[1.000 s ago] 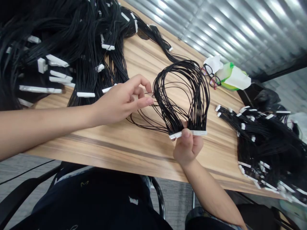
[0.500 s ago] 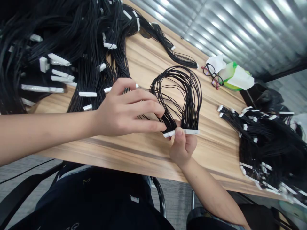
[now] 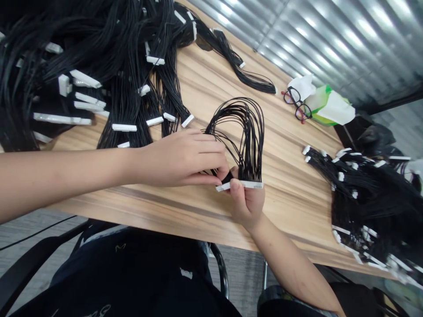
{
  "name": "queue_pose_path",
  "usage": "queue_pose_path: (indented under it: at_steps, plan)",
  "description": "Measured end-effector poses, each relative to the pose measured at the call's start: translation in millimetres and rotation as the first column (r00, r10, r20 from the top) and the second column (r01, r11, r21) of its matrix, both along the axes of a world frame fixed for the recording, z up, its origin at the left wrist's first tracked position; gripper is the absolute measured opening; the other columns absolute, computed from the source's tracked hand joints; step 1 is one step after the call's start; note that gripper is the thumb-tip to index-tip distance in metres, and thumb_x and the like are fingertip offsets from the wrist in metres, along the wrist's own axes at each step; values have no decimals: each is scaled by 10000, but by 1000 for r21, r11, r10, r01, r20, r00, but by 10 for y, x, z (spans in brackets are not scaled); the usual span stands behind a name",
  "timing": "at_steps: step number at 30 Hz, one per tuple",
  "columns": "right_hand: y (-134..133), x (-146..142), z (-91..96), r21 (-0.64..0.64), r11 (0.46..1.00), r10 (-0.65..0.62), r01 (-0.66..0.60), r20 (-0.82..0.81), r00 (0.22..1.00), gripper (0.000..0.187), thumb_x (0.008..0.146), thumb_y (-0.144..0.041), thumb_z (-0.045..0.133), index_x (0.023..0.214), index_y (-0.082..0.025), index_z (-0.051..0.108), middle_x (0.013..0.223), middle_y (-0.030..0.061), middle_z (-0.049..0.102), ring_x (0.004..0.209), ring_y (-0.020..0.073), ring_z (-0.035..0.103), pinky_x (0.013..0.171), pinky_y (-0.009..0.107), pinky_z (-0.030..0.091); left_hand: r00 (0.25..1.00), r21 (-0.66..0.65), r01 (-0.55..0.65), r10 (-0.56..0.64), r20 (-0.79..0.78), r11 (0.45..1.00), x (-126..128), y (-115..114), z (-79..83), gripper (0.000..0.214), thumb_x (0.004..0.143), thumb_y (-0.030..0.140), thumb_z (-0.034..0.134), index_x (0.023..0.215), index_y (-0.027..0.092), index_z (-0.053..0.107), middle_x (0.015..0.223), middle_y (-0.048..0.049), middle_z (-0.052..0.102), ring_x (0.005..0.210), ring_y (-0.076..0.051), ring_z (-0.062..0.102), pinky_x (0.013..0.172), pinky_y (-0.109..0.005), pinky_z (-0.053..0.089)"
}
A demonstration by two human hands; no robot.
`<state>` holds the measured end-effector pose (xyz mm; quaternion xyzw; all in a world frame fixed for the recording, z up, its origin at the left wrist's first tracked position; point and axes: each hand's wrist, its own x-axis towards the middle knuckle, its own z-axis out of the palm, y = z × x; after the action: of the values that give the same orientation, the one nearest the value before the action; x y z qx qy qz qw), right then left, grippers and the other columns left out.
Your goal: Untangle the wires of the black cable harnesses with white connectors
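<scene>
A black wire harness is bent into an upright loop above the table, its two white connectors side by side at the bottom. My right hand pinches them where they meet, thumb in front and fingers behind. My left hand comes from the left, its fingers curled round the wires just above the left connector. The fingertips partly hide that bundle.
A big heap of black harnesses with white connectors covers the left of the wooden table. Another pile lies at the right edge. Glasses and a green-and-white tissue pack are at the back, below a corrugated metallic wall.
My left hand's fingers, spread over the wires before, have curled in on them near the connector. The loop has shifted slightly left and looks narrower. My right hand keeps its pinch.
</scene>
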<state>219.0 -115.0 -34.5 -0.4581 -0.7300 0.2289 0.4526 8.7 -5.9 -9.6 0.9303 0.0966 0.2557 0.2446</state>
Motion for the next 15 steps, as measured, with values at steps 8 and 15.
queue_pose_path:
  at_steps: [8, 15]
  plan:
    - [-8, -43, -52, -290, 953, -158, 87, -230, 960, 492, 1100, -482, 503, 680, -234, 566, 581, -23, 525, 519, 134, 487, 486, 283, 370, 991, 66, -127, 123, 58, 990, -34, 60, 67, 478, 992, 562, 641, 634, 251, 594, 655, 22, 609, 621, -152, 538, 816, -389, 455]
    - [21, -14, -38, -150, 966, -254, 211, -376, 891, 424, 1059, -498, 584, 726, -237, 618, 597, -17, 564, 486, 134, 495, 404, 264, 372, 972, 203, -111, 64, 225, 973, -112, 71, 4, 604, 1086, 531, 425, 560, 238, 473, 488, 24, 499, 474, -142, 421, 608, -362, 383]
